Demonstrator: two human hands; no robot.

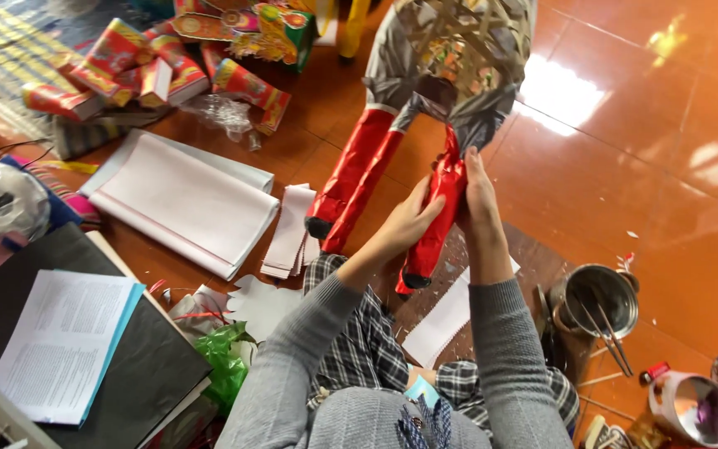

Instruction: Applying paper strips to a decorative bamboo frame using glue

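Both my hands, left [407, 223] and right [479, 199], clamp the red paper leg [435, 224] of a bamboo-framed figure [459, 50].

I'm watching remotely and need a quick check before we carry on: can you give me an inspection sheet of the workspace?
Surface: glossy orange tiled floor, with window glare.
Job's things: paper figure on a bamboo frame, grey body, red foil leg with a black tip.
Clutter: white paper stack, red printed boxes, green plastic bag, metal pot with sticks in it.
Grippers: left hand and right hand press either side of the red foil leg.
Cables: thin dark cord at the left edge.
Surroundings: black folder with printed sheets.
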